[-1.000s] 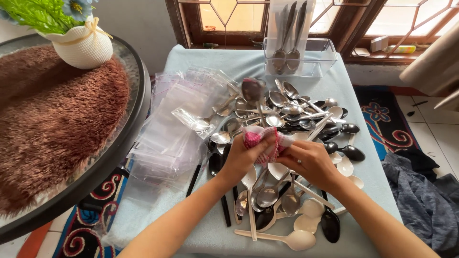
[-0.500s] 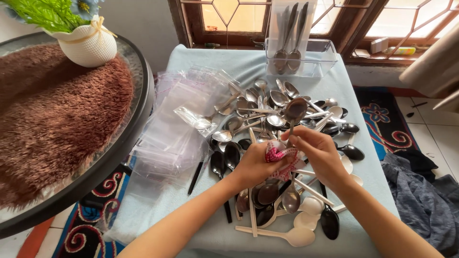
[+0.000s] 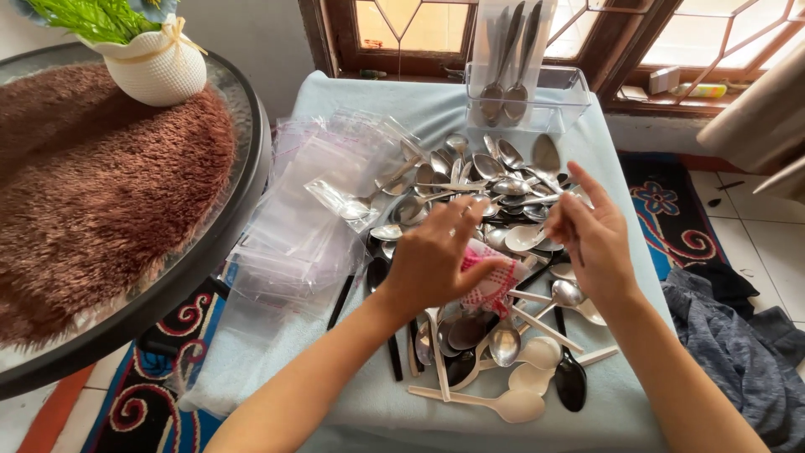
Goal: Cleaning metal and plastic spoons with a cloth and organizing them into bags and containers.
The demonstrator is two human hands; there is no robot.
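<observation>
My left hand [image 3: 428,268] is closed on a crumpled pink-and-white checked cloth [image 3: 488,285], held just above a heap of metal spoons [image 3: 482,180] on a light blue tablecloth [image 3: 369,394]. To its right, my right hand [image 3: 599,252] is raised with its fingers pinching the thin handle of a metal spoon [image 3: 577,250]; most of that spoon is hidden by the hand. The two hands are a little apart. White plastic spoons [image 3: 520,404] and a black spoon [image 3: 570,382] lie below the hands near the front edge.
A clear plastic box [image 3: 570,92] holding two upright spoons stands at the table's far edge. Small clear plastic bags [image 3: 302,218] are piled on the left. A round glass table with a brown shaggy mat [image 3: 92,193] and a white vase [image 3: 155,67] stands left. Grey clothing [image 3: 738,344] lies on the floor.
My hands have separated: the left drew the cloth down and left, the right lifted away to the right with the spoon handle.
</observation>
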